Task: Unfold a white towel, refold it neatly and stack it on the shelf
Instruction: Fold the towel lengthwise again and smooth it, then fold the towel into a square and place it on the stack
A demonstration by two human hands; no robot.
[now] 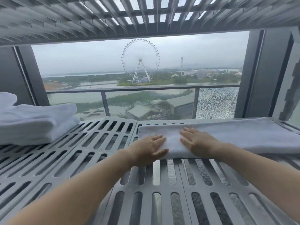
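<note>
A white towel (pixel 240 135) lies folded into a long flat strip on the right half of the grey slotted shelf (pixel 100 143). My left hand (pixel 151 146) rests flat on the towel's left end, fingers together and pointing right. My right hand (pixel 196 142) lies flat on the towel just to the right of it, fingers spread and pointing left. Both palms press down on the cloth; neither hand grips it. A stack of folded white towels (pixel 35 122) sits at the shelf's far left.
Another slotted shelf (pixel 113 18) hangs close overhead. Behind the shelf is a window with a railing (pixel 146 89) and dark frame posts (pixel 259 75) at the right and left. Bare slotted surface lies between the stack and the towel.
</note>
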